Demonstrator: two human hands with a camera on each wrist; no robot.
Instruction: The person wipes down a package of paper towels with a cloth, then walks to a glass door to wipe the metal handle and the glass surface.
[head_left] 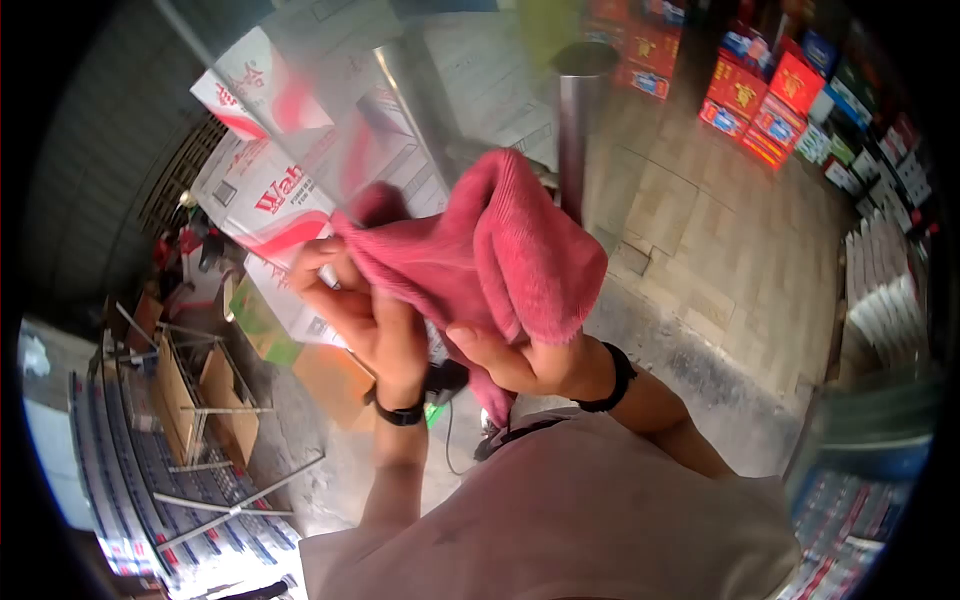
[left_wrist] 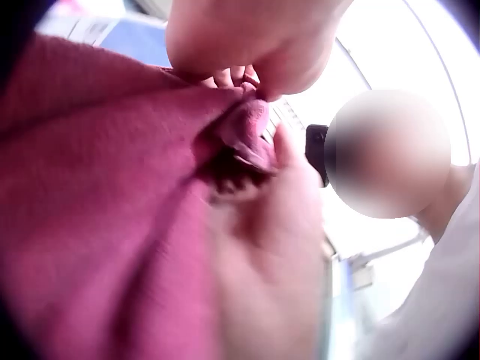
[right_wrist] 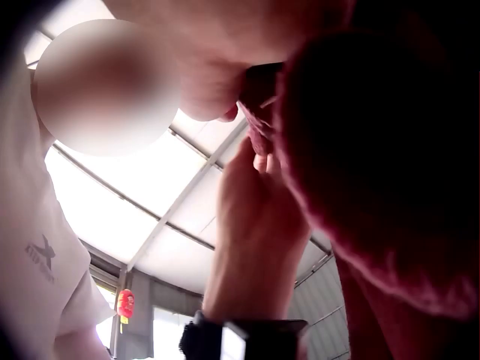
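Observation:
A pinkish-red ribbed cloth [head_left: 520,250] hangs bunched in folds between both hands, in front of the chest. At its left edge my left hand [head_left: 370,325] pinches the fabric with curled fingers. My right hand [head_left: 520,362] grips the lower part, its thumb along the near side and the other fingers hidden under the folds. In the left wrist view the cloth [left_wrist: 112,195] spreads across the left half, gathered into a small bunch between the two hands. A dark, shadowed fold of the cloth [right_wrist: 330,217] fills much of the right wrist view.
Stacked white cartons [head_left: 270,185] with red print stand ahead on the left. Beyond the cloth rise metal posts [head_left: 572,140]. Red boxes [head_left: 740,90] sit on the tiled floor [head_left: 690,230] at the far right. A folding metal frame [head_left: 235,510] lies at the lower left near stacked packs.

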